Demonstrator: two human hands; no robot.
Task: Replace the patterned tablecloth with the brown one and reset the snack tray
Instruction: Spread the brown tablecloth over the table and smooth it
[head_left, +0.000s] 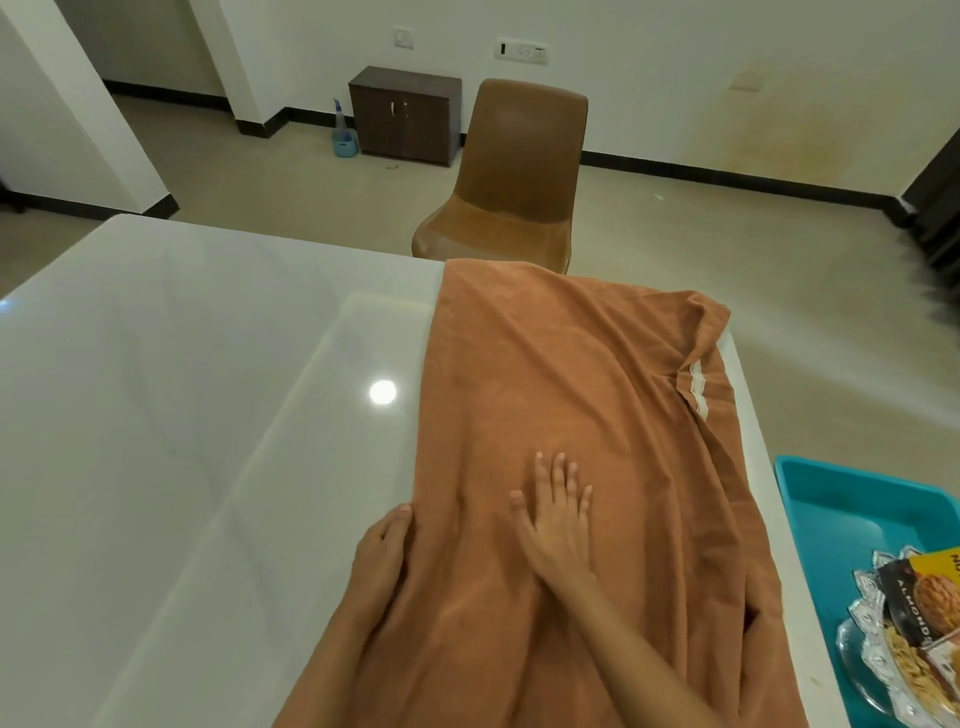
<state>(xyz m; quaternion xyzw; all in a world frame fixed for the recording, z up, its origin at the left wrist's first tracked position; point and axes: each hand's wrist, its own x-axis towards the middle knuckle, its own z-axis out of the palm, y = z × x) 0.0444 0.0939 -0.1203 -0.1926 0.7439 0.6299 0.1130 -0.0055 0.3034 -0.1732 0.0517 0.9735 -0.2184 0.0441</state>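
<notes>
The brown tablecloth lies folded in a long strip over the right part of the white table, with wrinkles and a turned-up corner showing white trim at the right. My right hand lies flat on the cloth with fingers straight and spread. At the cloth's left edge, my left hand grips the fabric, its fingers tucked under the fold. To the right of the table sits the teal snack tray, holding glass dishes and snack packets. The patterned tablecloth is not in view.
A brown chair stands just past the table's far edge. Further back against the wall are a small dark cabinet and a blue spray bottle in a holder. The table's left half shows bare glossy white surface.
</notes>
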